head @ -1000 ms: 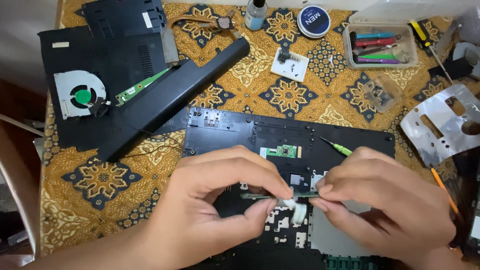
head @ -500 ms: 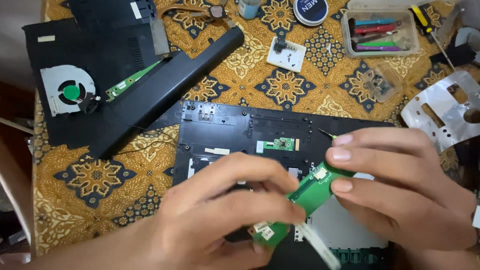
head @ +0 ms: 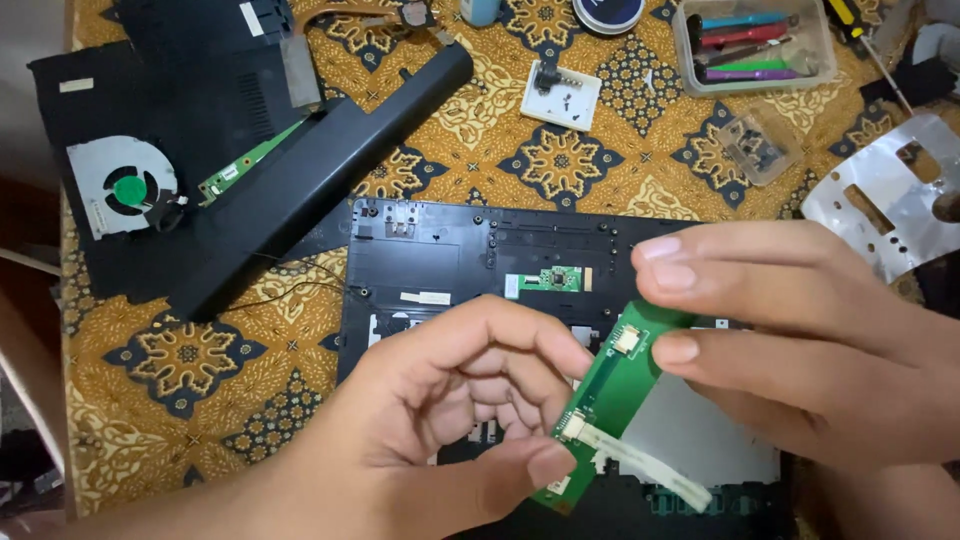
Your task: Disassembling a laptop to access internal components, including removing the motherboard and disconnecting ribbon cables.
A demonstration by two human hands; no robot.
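Green circuit board lifted clear above black laptop panel, tilted for view; right hand fingers pinch far end, left hand thumb and forefinger pinch near end beside white ribbon cable.

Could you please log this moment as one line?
left hand: pinching green board at lower end | right hand: gripping its upper end | white ribbon cable: attached | board held above black laptop cover

A home repair table — patterned cloth, laptop parts, tool box.
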